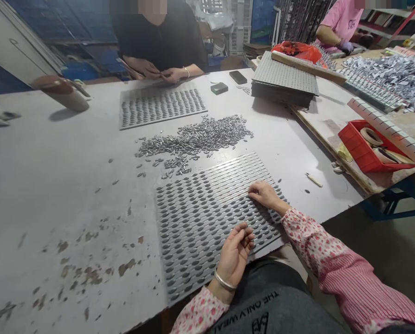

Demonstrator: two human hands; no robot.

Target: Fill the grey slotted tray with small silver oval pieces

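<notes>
A flat grey ridged board (235, 174) lies in front of me, with rows of small dark oval metal pieces (188, 227) set on it. Its upper right part shows bare ridges. My right hand (265, 195) is closed, fingertips down on the board where the filled rows meet the bare ridges; whatever it pinches is hidden. Palm up above the board's near edge, my left hand (236, 250) has its fingers curled in, and I cannot make out what lies in them. Just beyond the board is a loose pile of shiny oval metal pieces (207, 134).
Across the table, a person in black (158, 41) has both hands together behind a second filled board (162, 109). A mug (61, 93) stands at left. Stacked boards (284, 79), a red bin (364, 148) and a small pointed tool (314, 180) are at right. Another person in pink (340, 25) works beyond.
</notes>
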